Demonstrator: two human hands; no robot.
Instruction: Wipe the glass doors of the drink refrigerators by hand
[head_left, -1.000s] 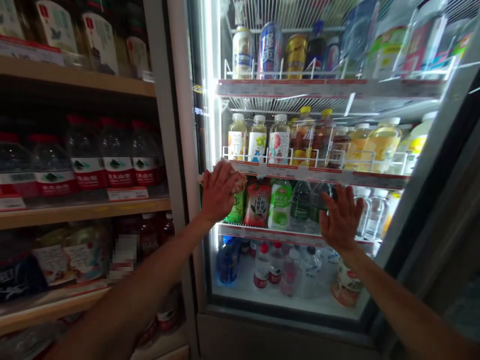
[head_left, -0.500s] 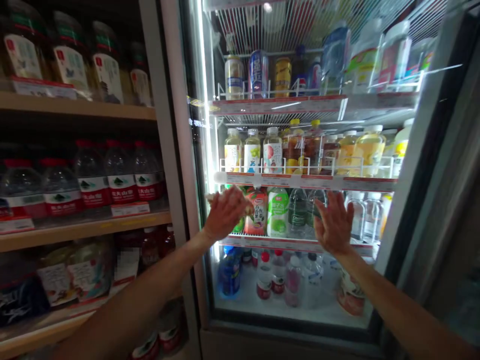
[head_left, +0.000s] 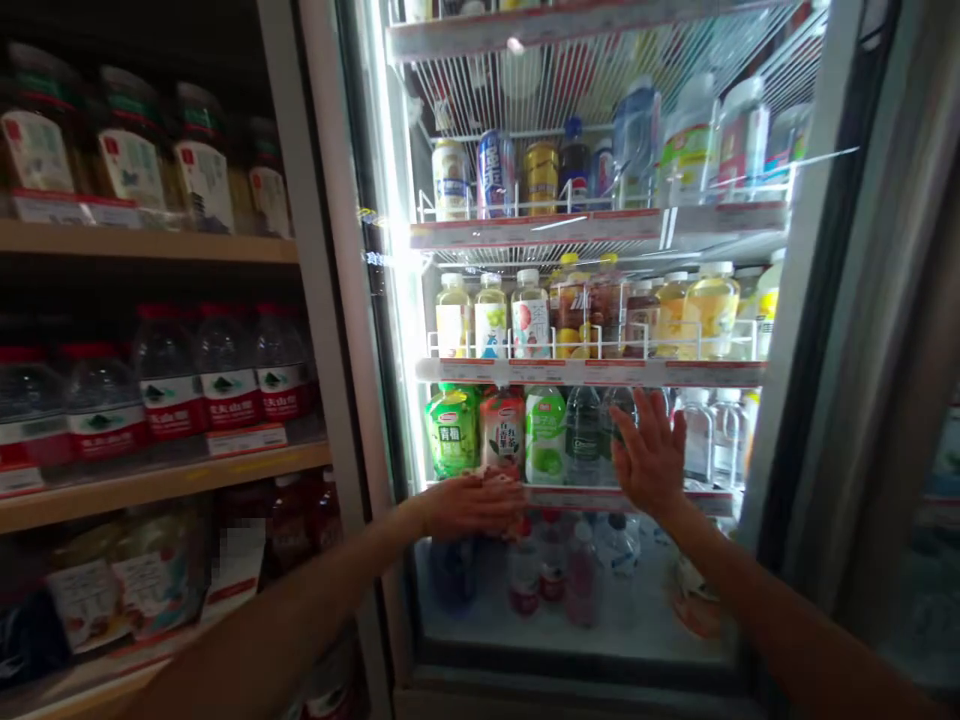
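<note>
My left hand (head_left: 466,506) lies against the glass door (head_left: 390,330) of a lit drinks cooler, low down at the level of the third shelf's front rail. Its fingers are closed over a small pinkish wad (head_left: 501,478) that I cannot make out. My right hand (head_left: 649,456) is pressed flat on the same glass to the right, fingers spread, holding nothing. Behind the glass between the hands stand green and red labelled tea bottles (head_left: 501,428) and clear water bottles (head_left: 583,432).
Wire shelves in the cooler carry cans (head_left: 495,172) on top, juice bottles (head_left: 529,312) below and small bottles (head_left: 553,570) at the bottom. Wooden shelves (head_left: 150,482) on the left hold large red-labelled water jugs (head_left: 223,372) and jars (head_left: 124,150). A dark door frame (head_left: 825,320) runs down the right.
My left hand has slid down the glass from the second shelf rail to the third shelf rail. My right hand stayed flat on the glass. The view has tilted upward.
</note>
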